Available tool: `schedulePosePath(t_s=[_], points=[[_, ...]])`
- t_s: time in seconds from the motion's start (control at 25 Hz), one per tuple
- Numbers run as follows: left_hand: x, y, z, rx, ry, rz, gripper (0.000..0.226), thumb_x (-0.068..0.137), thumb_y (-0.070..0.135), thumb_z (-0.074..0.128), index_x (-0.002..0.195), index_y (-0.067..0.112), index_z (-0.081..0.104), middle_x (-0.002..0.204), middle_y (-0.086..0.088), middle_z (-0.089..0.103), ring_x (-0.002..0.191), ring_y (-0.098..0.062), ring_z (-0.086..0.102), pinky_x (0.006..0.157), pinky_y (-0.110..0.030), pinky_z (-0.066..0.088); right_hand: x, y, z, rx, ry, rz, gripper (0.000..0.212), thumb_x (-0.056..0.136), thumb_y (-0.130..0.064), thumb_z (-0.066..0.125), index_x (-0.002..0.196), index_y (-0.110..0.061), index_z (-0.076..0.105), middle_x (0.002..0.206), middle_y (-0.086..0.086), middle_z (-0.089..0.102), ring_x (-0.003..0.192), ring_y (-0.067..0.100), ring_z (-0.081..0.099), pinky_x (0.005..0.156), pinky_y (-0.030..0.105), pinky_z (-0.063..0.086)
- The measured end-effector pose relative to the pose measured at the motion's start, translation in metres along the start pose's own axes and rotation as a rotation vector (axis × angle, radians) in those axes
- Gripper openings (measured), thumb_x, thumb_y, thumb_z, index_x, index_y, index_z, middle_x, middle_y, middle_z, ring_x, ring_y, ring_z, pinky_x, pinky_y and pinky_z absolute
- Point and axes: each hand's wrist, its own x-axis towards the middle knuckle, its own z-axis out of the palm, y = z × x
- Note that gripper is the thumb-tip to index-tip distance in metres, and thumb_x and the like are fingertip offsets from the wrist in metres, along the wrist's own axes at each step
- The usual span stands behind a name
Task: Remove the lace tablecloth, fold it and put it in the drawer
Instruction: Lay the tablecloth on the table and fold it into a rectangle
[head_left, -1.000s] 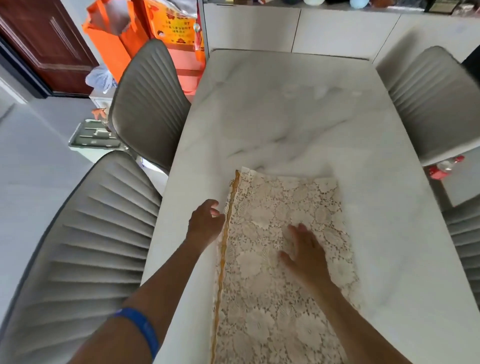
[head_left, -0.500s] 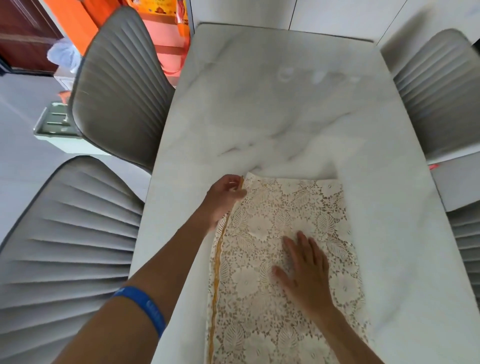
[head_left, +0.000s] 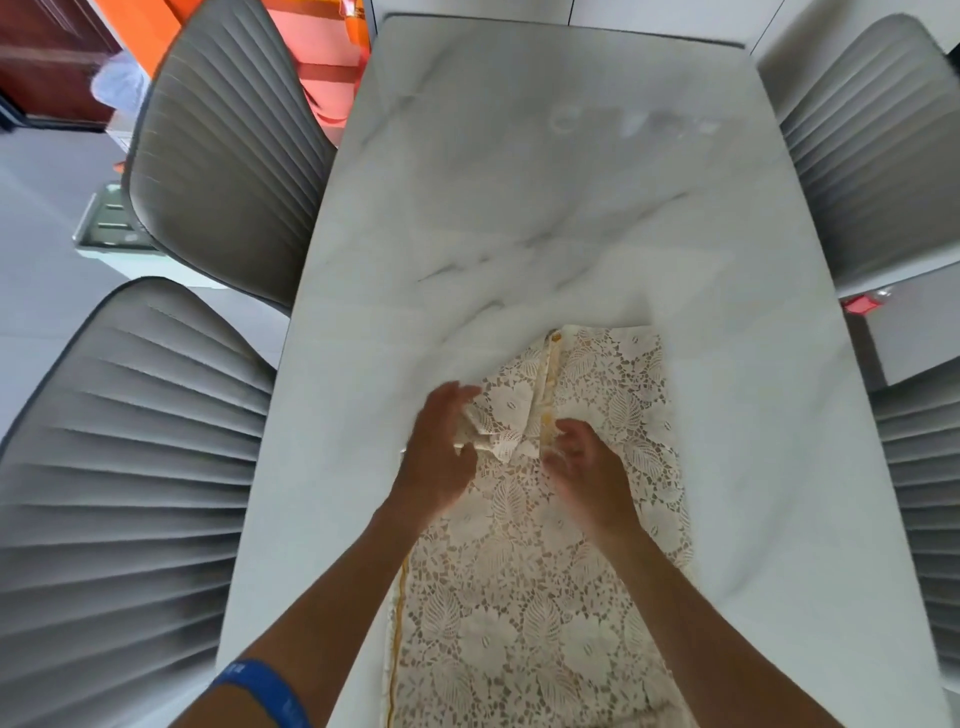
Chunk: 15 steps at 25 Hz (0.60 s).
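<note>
Far left: dark red-brown wooden door (head_left: 47, 57), a crumpled clear plastic bag (head_left: 117, 83) on the floor before it, and orange bags (head_left: 322, 62) standing behind. Left of the table: two grey upholstered chairs with ribbed, fan-pleated shell backs, one near (head_left: 130, 467) and one far (head_left: 223, 156); beside the far one, a pale green slotted plastic piece (head_left: 106, 223) on the floor.

Centre: long white marble table (head_left: 545, 182) with grey veining, glossy, rounded far corners. On its near half, folded into a long narrow strip running from mid-table to the near edge: cream lace tablecloth (head_left: 519, 623), openwork of leaves and flowers, with a yellow-gold trim along its left edge. Far left corner of the strip turned over toward the right, trim now running down the middle of the far end.

Blue wristband (head_left: 262, 693) on the left forearm. Left hand (head_left: 441, 457) at the strip's left edge, fingers (head_left: 457, 397) curled round a bunched fold of lace. Right hand (head_left: 589, 467) just beside it on the cloth, blurred, fingers (head_left: 569, 439) bent at the trim; grip cannot be told.

Right of the table: two more ribbed grey chairs, far (head_left: 872, 145) and near (head_left: 924, 519), with a small red object (head_left: 862, 303) between them.
</note>
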Motion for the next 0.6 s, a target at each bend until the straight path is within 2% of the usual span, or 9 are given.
schedulePosePath(t_s=[0.04, 0.12, 0.24, 0.36, 0.48, 0.56, 0.6], points=[[0.001, -0.004, 0.002, 0.099, 0.098, -0.044, 0.067, 0.082, -0.006, 0.062, 0.135, 0.031, 0.046, 0.147, 0.000, 0.042, 0.127, -0.021, 0.048, 0.104, -0.035, 0.046, 0.002, -0.008, 0.003, 0.097, -0.018, 0.023, 0.038, 0.093, -0.027, 0.067, 0.129, -0.021, 0.058, 0.107, -0.005, 0.070, 0.094, 0.011, 0.069, 0.081, 0.035, 0.058], [0.000, -0.013, 0.002, 0.237, 0.166, -0.133, 0.059, 0.084, 0.008, 0.067, 0.136, 0.028, 0.047, 0.139, 0.002, 0.051, 0.128, -0.022, 0.044, 0.109, -0.038, 0.036, 0.006, -0.019, 0.013, 0.197, -0.038, 0.053, 0.028, 0.091, -0.023, 0.069, 0.118, -0.018, 0.064, 0.090, -0.006, 0.072, 0.073, 0.006, 0.069, 0.066, 0.031, 0.059], [0.002, -0.027, -0.004, 0.165, 0.131, -0.159, 0.052, 0.083, 0.016, 0.073, 0.130, 0.027, 0.055, 0.127, 0.002, 0.059, 0.118, -0.021, 0.052, 0.102, -0.040, 0.043, 0.015, -0.034, 0.029, 0.418, -0.041, 0.182, 0.015, 0.086, -0.018, 0.073, 0.100, -0.013, 0.071, 0.082, 0.004, 0.073, 0.071, 0.021, 0.067, 0.077, 0.042, 0.059], [0.003, -0.030, -0.009, 0.087, 0.128, -0.115, 0.048, 0.082, 0.011, 0.072, 0.126, 0.025, 0.058, 0.119, 0.004, 0.061, 0.111, -0.018, 0.057, 0.095, -0.034, 0.050, 0.030, -0.044, 0.034, 0.555, 0.049, 0.327, 0.018, 0.084, -0.022, 0.078, 0.098, -0.017, 0.067, 0.076, 0.005, 0.075, 0.063, 0.015, 0.066, 0.064, 0.029, 0.057], [0.000, -0.032, -0.009, 0.047, 0.140, -0.080, 0.043, 0.083, 0.011, 0.072, 0.122, 0.024, 0.060, 0.115, 0.005, 0.063, 0.106, -0.015, 0.059, 0.094, -0.038, 0.052, 0.041, -0.050, 0.034, 0.605, 0.069, 0.423, 0.016, 0.078, -0.020, 0.083, 0.086, -0.014, 0.070, 0.068, -0.005, 0.073, 0.052, 0.007, 0.066, 0.047, 0.015, 0.048], [-0.004, -0.034, -0.007, 0.029, 0.164, -0.031, 0.030, 0.084, 0.012, 0.073, 0.111, 0.023, 0.067, 0.110, 0.008, 0.065, 0.103, -0.015, 0.061, 0.092, -0.040, 0.053, 0.043, -0.054, 0.032, 0.588, 0.081, 0.400, 0.018, 0.077, -0.020, 0.084, 0.077, -0.011, 0.068, 0.068, -0.002, 0.071, 0.050, 0.008, 0.065, 0.043, 0.017, 0.048], [-0.006, -0.035, -0.007, 0.036, 0.188, 0.004, 0.022, 0.084, 0.012, 0.074, 0.103, 0.021, 0.070, 0.107, 0.009, 0.065, 0.102, -0.015, 0.061, 0.091, -0.040, 0.054, 0.044, -0.055, 0.031, 0.567, 0.120, 0.360, 0.023, 0.077, -0.021, 0.084, 0.072, -0.010, 0.064, 0.067, 0.000, 0.067, 0.051, 0.012, 0.062, 0.047, 0.022, 0.051]])
